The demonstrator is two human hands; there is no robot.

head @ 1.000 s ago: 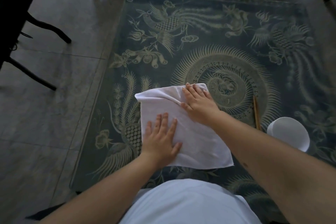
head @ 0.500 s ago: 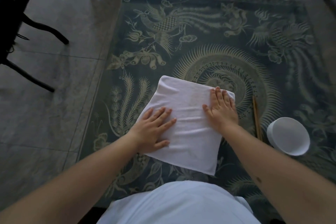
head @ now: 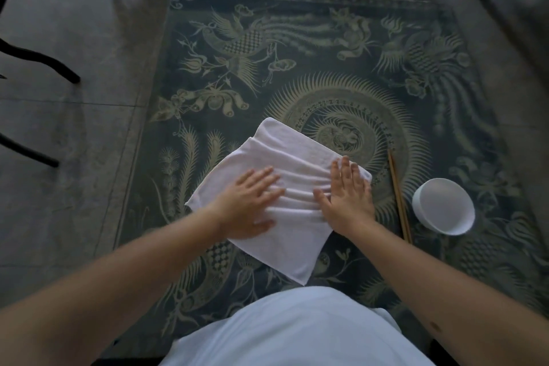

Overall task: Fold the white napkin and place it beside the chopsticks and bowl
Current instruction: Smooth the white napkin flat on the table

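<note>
Two flat hands, fingers (head: 344, 169) spread, on napkin (head: 297, 157), chopsticks (head: 399, 196) and bowl (head: 442, 205) beside

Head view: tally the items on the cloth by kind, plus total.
Napkin: 1
Chopsticks: 2 (a pair lying side by side)
Bowl: 1
Total: 4
Both hands, left and right, lie flat on the napkin.

Soft matt cloth napkin (head: 285, 187)

Dim light; grey tiled floor (head: 74, 116); dark patterned cloth (head: 297, 47), possibly tabletop; black chair legs (head: 44, 64).
</note>
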